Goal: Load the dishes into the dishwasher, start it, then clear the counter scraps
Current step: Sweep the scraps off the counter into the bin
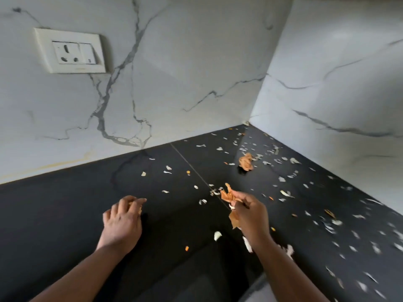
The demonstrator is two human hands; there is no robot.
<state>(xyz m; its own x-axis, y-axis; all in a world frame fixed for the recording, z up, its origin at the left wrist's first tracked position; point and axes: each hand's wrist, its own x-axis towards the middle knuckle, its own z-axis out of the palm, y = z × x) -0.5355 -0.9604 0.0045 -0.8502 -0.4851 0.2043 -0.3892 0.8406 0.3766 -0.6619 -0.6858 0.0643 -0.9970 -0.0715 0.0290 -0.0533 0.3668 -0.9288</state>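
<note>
Onion and garlic peel scraps lie scattered over the black counter, thickest toward the right corner. My right hand grips a bunch of orange-brown peels above the counter, with more peel hanging below the fingers. My left hand sits on the counter at the left with curled fingers closed over a few small brownish scraps. A bigger clump of orange peel lies farther back near the corner. A white garlic piece lies between my hands.
White marble-look walls meet in a corner at the back right. A wall socket with a switch is mounted at the upper left. A thin seam runs across the counter. The counter's front edge shows at the bottom.
</note>
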